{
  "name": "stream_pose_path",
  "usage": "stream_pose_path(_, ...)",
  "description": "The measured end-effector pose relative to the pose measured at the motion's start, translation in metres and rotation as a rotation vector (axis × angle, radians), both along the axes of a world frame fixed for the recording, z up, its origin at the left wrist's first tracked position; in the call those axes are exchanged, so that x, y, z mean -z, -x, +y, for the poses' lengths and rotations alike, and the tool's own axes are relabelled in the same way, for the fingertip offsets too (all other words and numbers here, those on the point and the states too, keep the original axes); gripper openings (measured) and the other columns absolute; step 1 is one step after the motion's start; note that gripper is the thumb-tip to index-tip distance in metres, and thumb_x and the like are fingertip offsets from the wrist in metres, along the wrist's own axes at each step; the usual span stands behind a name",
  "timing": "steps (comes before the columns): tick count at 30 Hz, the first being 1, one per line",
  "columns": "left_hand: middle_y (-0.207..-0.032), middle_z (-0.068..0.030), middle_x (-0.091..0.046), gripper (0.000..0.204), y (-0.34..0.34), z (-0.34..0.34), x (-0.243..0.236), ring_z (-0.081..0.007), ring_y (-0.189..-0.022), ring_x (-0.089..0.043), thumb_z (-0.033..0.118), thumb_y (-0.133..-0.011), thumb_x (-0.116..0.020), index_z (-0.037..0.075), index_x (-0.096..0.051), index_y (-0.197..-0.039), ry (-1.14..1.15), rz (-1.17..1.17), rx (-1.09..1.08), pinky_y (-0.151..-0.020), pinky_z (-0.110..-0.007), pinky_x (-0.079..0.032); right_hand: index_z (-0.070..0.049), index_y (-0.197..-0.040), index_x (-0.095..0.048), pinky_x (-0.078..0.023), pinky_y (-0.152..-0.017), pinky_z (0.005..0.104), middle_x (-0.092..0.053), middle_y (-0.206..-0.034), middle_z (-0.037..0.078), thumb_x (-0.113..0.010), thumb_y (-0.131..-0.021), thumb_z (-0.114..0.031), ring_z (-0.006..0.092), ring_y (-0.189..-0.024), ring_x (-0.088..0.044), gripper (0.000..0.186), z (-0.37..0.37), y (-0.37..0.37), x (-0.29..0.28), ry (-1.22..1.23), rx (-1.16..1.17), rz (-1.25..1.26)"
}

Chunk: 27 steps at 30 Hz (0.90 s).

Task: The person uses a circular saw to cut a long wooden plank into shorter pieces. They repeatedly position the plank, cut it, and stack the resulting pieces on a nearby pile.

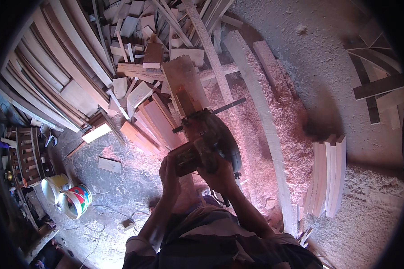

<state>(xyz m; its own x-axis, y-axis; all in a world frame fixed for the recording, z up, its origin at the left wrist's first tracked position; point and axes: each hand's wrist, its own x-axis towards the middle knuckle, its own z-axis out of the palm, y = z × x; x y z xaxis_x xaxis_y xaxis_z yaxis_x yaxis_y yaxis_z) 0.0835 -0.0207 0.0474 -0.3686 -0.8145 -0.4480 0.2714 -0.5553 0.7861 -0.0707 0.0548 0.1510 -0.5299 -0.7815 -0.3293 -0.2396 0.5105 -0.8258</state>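
A dark, dusty circular saw (206,134) is in front of me, its rounded guard toward the right and a thin guide bar (229,106) sticking out to the side. My right hand (220,174) is wrapped round its rear handle. Against the left side of the saw's body, my left hand (169,172) holds on with its fingers partly hidden. The saw is over the near part of a wide pale board (184,80), and a small brown wood block (184,102) lies on that board just ahead of it. The blade is hidden.
Offcuts (134,20) are heaped at the far side, beside long stacked planks (67,54) at left. A long pale board (260,107) runs along pink shavings (292,134) to my right, near stacked boards (325,177). Two buckets (76,201) and a cord (101,233) are at left.
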Motion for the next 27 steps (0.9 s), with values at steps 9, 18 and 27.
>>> stream_pose_path(9, -0.108, -0.0063, -0.064, 0.033, 0.005, -0.027, 0.017, -0.0136, -0.103, -0.062, 0.035, -0.11, -0.045, 0.006, -0.06, -0.116, 0.0, 0.045, -0.072, -0.094, -0.033, -0.051, -0.001, -0.12, -0.063, -0.059, -0.079, 0.0448, -0.073, -0.096, 0.023, -0.08, -0.079, -0.023, 0.0394, -0.093, -0.073, 0.049, -0.034, 0.007, 0.003, 0.042, -0.021, 0.045)
stream_pose_path(18, -0.099, -0.0017, -0.059, 0.029, 0.015, -0.05, 0.01, -0.009, -0.091, -0.056, 0.031, -0.11, -0.045, 0.007, -0.06, -0.112, -0.019, 0.074, -0.12, -0.086, -0.03, -0.049, 0.001, -0.116, -0.065, -0.055, -0.076, 0.0373, -0.073, -0.093, 0.013, -0.08, -0.079, -0.016, 0.0186, -0.084, -0.069, 0.044, -0.057, 0.01, 0.006, 0.037, -0.003, 0.033)
stream_pose_path(27, -0.091, 0.0033, -0.055, 0.025, 0.019, -0.065, 0.007, -0.0052, -0.082, -0.048, 0.027, -0.107, -0.052, 0.006, -0.064, -0.111, -0.055, 0.107, -0.159, -0.076, -0.026, -0.042, 0.001, -0.117, -0.066, -0.056, -0.078, 0.0358, -0.073, -0.094, 0.012, -0.081, -0.08, -0.016, 0.0175, -0.087, -0.069, 0.044, -0.072, 0.011, 0.007, -0.003, 0.006, 0.037)
